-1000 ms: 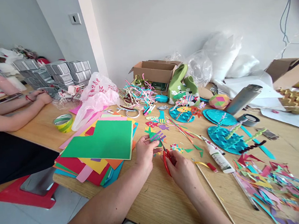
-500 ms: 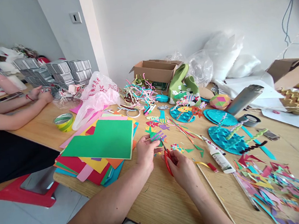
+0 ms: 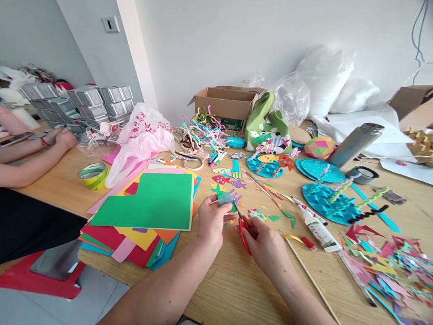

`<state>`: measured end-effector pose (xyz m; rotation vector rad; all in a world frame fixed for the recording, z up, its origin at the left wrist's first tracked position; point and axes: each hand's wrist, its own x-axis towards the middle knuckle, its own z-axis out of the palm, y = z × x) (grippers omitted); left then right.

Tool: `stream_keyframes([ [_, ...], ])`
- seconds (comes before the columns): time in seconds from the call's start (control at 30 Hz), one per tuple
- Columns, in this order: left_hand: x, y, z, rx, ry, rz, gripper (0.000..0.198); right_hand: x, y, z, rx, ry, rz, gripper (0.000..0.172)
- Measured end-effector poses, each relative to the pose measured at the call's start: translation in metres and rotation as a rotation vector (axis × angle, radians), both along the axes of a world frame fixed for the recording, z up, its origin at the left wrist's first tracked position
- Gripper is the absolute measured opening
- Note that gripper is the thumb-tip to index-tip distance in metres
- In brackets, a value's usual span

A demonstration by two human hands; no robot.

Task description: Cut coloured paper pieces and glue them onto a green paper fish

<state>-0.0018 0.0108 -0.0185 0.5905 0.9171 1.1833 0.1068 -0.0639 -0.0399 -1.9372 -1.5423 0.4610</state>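
Note:
Pinched in my left hand [image 3: 211,218] is a green paper fish [image 3: 225,197] with purple stripes across it. My right hand [image 3: 263,242] grips red-handled scissors [image 3: 243,231], whose blades point up and meet the edge of the paper fish. Just beyond lie several cut-out fish, among them a red one [image 3: 221,180] and a purple one [image 3: 238,184]. A dotted colourful paper piece [image 3: 256,214] and green scraps [image 3: 291,221] rest beside the scissors. Part of the green fish is hidden behind my left fingers.
Left of my arm is a stack of coloured paper [image 3: 155,201], with yellow tape [image 3: 93,175] behind it. Rightward lie a glue bottle [image 3: 321,231], blue discs [image 3: 327,203], a thin stick [image 3: 312,281] and paper scraps [image 3: 398,267]. A co-worker's arms [image 3: 24,155] rest at the far left.
My hands, the paper fish and the scissors stay almost in place. The co-worker's hands at the far left have shifted slightly.

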Motion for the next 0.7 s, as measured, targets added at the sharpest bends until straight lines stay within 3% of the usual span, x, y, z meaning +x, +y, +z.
stream_keyframes([
  [0.7,0.0007,-0.0001,-0.0003,-0.003,0.025,0.01,0.032,0.0004,0.0009,-0.0011,0.016,0.044,0.016,0.029],
])
